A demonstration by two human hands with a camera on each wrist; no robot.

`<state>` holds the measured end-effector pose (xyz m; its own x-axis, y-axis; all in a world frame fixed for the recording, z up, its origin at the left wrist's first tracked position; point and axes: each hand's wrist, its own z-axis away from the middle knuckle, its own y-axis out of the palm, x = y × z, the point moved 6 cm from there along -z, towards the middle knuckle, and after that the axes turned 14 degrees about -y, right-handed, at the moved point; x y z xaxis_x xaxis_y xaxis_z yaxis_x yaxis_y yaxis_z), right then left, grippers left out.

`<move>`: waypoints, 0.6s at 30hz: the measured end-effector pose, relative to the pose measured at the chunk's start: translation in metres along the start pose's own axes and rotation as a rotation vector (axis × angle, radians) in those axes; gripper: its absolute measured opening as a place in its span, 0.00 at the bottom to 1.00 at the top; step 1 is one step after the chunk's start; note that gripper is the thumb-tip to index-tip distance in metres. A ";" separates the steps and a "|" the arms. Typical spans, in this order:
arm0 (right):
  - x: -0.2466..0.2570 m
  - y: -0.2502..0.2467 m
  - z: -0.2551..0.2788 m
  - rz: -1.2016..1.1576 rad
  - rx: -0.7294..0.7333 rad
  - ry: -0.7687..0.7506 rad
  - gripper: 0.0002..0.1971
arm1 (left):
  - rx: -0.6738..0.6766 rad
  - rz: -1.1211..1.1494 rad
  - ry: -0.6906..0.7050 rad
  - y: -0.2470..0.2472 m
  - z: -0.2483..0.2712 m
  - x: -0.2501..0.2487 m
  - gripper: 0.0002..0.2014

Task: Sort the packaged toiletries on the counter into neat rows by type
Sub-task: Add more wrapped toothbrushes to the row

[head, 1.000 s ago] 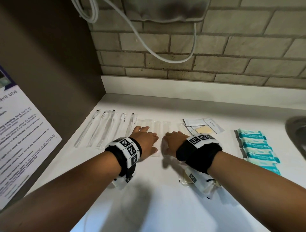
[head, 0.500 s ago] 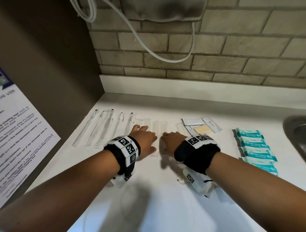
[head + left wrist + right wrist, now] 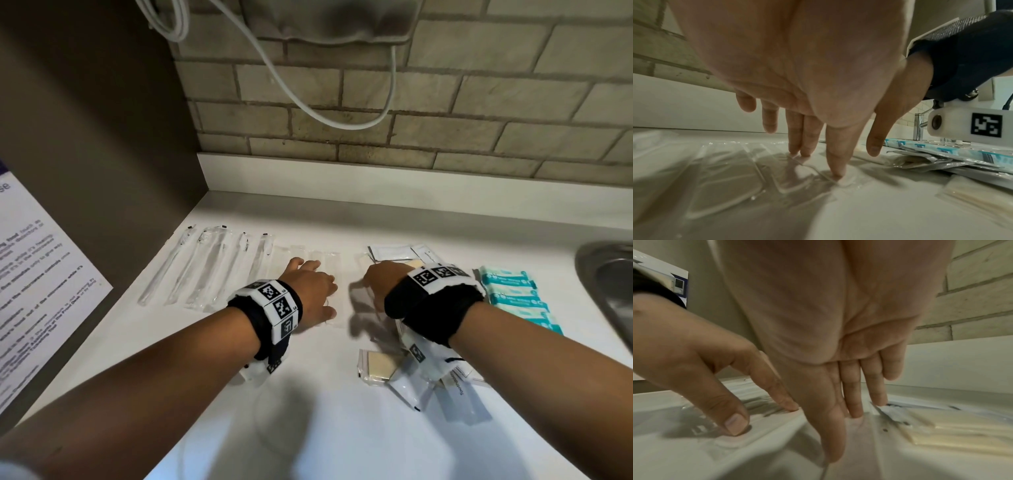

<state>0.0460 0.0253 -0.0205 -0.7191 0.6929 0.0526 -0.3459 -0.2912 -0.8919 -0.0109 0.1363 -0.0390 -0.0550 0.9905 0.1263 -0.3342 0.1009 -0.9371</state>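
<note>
While both hands lie low over the middle of the white worktop [image 3: 342,445], the left hand [image 3: 310,291] keeps its fingers [image 3: 836,159] straight and spread, their tips pressing down on the flat clear packets [image 3: 329,274] that lie side by side toward the back edge; nothing is curled round or pinched there; the right hand [image 3: 383,284], just beside it, also has its fingers [image 3: 832,426] straight and a little apart, tips touching a clear wrapper on the surface, the thumb [image 3: 731,418] pressed down at its side; it grips nothing either. Toward the back left corner, a row of long clear-wrapped toothbrushes [image 3: 205,267] runs parallel, next to the flat packets; behind the right hand sit a few white sachets [image 3: 394,251] and a pale yellow wrapped piece [image 3: 941,431], touching one another; toward the right edge, teal-and-white packets [image 3: 510,294] are lined up one behind the other, near the rim of a steel sink [image 3: 606,291]; nearer the front edge, under the right wrist, a loose heap of wrapped items [image 3: 411,377] lies overlapping, well short of any row. A brick wall [image 3: 445,102] rises behind the worktop, with a white cord [image 3: 308,109] looping down it; a printed notice [image 3: 37,274] hangs on the dark panel at the left.
</note>
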 end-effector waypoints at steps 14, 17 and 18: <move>0.012 0.005 -0.009 -0.070 -0.094 -0.052 0.23 | 0.004 0.034 -0.019 0.003 -0.006 0.003 0.27; 0.019 0.007 -0.008 -0.056 -0.100 -0.057 0.19 | 0.011 0.030 -0.011 0.006 -0.007 0.006 0.29; 0.020 0.008 -0.008 -0.070 -0.101 -0.057 0.18 | 0.013 0.028 -0.008 0.006 -0.007 0.006 0.29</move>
<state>0.0336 0.0418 -0.0297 -0.7291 0.6700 0.1395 -0.3361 -0.1731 -0.9258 -0.0067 0.1437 -0.0465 -0.0720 0.9921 0.1032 -0.3444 0.0724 -0.9360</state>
